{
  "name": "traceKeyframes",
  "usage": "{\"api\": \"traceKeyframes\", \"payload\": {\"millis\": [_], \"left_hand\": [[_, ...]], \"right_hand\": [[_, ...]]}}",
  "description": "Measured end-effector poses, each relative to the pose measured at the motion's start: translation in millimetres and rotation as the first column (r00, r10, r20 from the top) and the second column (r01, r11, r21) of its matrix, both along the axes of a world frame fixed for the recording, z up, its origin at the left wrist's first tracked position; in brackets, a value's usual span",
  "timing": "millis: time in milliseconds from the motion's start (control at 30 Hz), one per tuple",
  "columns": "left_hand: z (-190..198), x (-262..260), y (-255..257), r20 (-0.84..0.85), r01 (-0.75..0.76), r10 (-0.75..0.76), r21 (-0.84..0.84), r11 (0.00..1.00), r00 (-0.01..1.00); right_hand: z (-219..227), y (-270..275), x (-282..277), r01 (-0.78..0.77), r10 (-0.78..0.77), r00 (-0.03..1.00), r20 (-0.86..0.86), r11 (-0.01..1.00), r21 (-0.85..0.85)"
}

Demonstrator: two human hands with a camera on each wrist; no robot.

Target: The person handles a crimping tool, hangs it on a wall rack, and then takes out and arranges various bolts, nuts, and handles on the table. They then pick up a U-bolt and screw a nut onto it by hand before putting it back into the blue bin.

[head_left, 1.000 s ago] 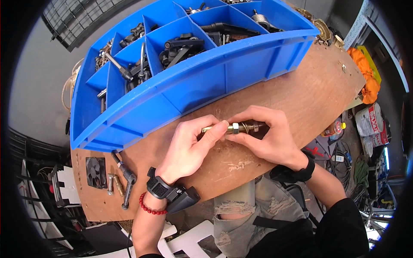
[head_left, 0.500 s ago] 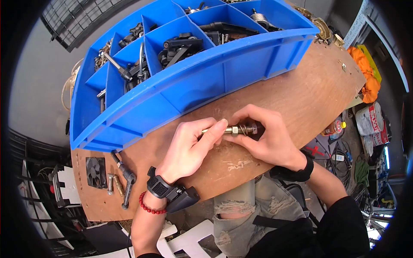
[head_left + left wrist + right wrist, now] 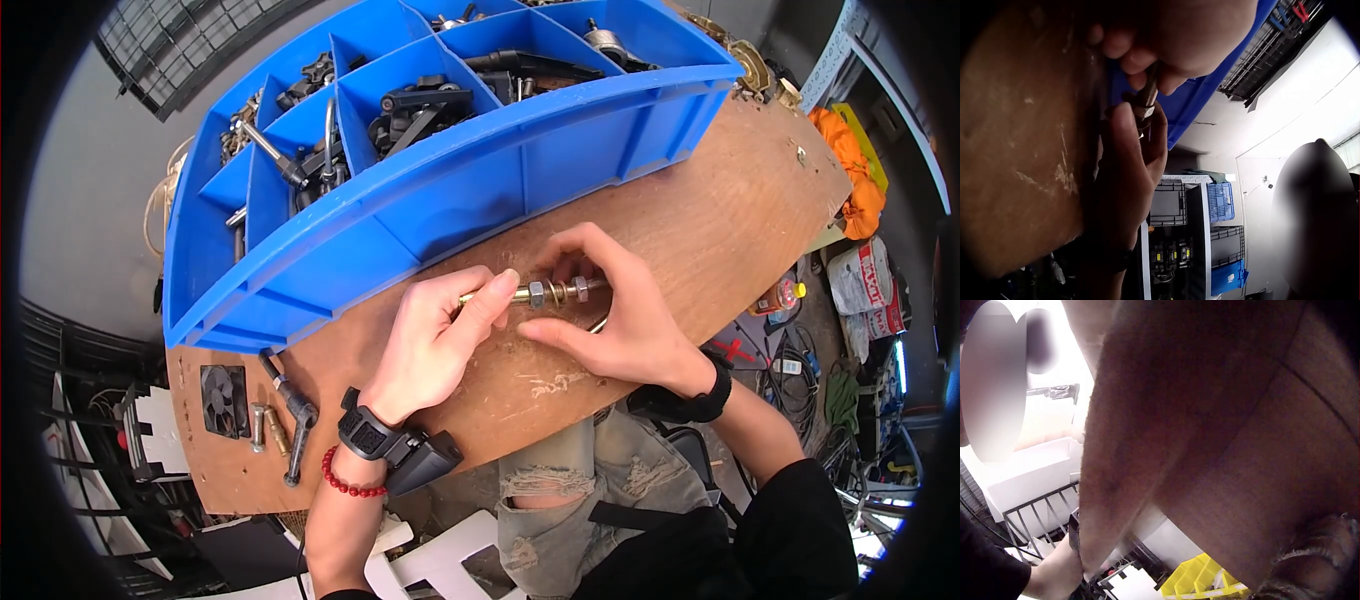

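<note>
My left hand [image 3: 437, 325] pinches one end of a brassy bolt [image 3: 521, 295] between thumb and fingers, above the wooden table. A hex nut [image 3: 537, 294] sits on it. To the right, a ring and a second hex piece [image 3: 581, 289] follow along the same line. My right hand [image 3: 633, 305] arches around that end, its thumb apart from the bolt and its fingers partly hidden behind. A shiny metal piece [image 3: 598, 325] shows by the right palm; I cannot tell whether the hand holds it. In the left wrist view the right thumb [image 3: 1124, 120] overlaps the nut area.
A blue divided bin [image 3: 455, 200] full of metal and black parts stands behind the hands. On the table's left lie a small black fan [image 3: 222, 401], two bolts [image 3: 266, 428] and a black-handled lever [image 3: 293, 410]. Brass-coloured parts [image 3: 752, 70] sit at the far right corner.
The right thumb has come away from the bolt and the right hand has spread wider. More of the nut and hex end show. The left hand has shifted slightly left with the bolt.
</note>
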State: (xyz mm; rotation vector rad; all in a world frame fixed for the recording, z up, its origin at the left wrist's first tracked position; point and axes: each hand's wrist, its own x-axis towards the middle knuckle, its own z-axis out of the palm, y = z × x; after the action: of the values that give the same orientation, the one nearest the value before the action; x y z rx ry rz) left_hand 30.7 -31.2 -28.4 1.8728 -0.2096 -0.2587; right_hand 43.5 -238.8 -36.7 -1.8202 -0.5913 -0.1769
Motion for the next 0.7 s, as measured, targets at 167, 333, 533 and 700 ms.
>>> {"api": "traceKeyframes", "payload": {"millis": [167,333,533,700], "left_hand": [[0.2,-0.1,-1.5,0.025,0.027,-0.027,-0.013,1.0,0.999],[4.1,-1.0,-3.2,0.011,0.023,-0.023,-0.002,1.0,1.0],[1.4,-0.3,-1.2,0.004,0.029,-0.029,-0.014,0.999,1.0],[3.9,-1.0,-2.3,0.001,0.023,-0.023,-0.004,1.0,1.0]], "right_hand": [[-4.6,-8.9,6.4,-0.039,0.097,0.978,0.186,0.955,-0.295],[-4.1,-3.9,2.9,-0.019,0.019,1.0,0.003,1.0,-0.022],[-6.0,-8.5,8.5,-0.039,0.112,0.96,0.256,0.961,-0.272],[-1.5,-6.6,3.0,-0.061,0.066,0.997,0.05,0.995,-0.083]]}}
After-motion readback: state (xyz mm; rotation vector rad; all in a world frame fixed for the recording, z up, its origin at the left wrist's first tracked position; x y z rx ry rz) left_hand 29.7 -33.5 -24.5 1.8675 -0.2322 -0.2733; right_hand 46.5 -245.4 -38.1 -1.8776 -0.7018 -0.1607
